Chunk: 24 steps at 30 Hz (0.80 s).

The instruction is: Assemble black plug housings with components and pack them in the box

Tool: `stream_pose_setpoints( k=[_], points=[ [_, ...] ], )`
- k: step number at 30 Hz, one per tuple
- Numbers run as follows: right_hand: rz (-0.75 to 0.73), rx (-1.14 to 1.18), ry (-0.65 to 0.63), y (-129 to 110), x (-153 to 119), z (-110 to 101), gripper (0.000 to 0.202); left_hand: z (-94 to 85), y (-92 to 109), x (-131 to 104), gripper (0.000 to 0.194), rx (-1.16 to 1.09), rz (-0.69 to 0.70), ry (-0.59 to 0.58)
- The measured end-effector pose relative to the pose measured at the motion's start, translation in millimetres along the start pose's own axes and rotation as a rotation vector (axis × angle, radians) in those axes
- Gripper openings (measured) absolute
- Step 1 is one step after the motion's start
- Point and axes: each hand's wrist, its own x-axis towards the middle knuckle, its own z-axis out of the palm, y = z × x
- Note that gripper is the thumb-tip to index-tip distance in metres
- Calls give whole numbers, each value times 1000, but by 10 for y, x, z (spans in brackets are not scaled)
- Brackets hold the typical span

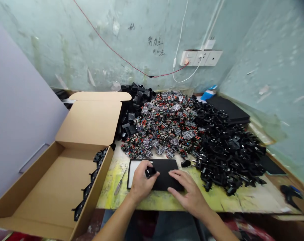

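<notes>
My L hand (141, 181) is pinching a small blk plastic casing (150, 172) btwn thumb & fingers, holding it over the L part of the blk mat (164, 169) on the desk (110, 197). My R hand (189, 191) is reaching over the mat's R part, half open, thumb & fingers apart, gripping nothing; can't tell if tips are touching. For good control I'd best be pinching the casing by its sides, firm but light, leaving its face free. Its long axis is seemingly running approx. L–R; can't tell which end's pointing where b/c fingers are hiding much.
</notes>
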Motion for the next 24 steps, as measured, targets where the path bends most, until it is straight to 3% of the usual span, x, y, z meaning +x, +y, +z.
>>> stream_pose_setpoints(
  k=[2, 4, 10, 17, 22, 24],
  points=[
    [-33, -41, -99, -13, 25, -11, 59, -33, -17, -1, 19, -20, -13, -32],
    [-53, -49, -109, -13, 7, -7, 54, -61, -36, -7, 18, -25, -34, -48],
    [-22, -10, -15, -62, -232, -57, 42, -92, -36, 22, 18, -63, -96, -32],
    [24, 36, 85, -189, -369, -314, 32, -19, -158, 193, 15, -9, -95, -84],
    [95, 33, 43, -100, -913, -672, 12, -48, -201, 280, 17, -24, -42, -114],
    [163, -75, 106, -24, -1160, -828, 16, -97, -159, 286, 14, -50, -42, -119]
  ],
)
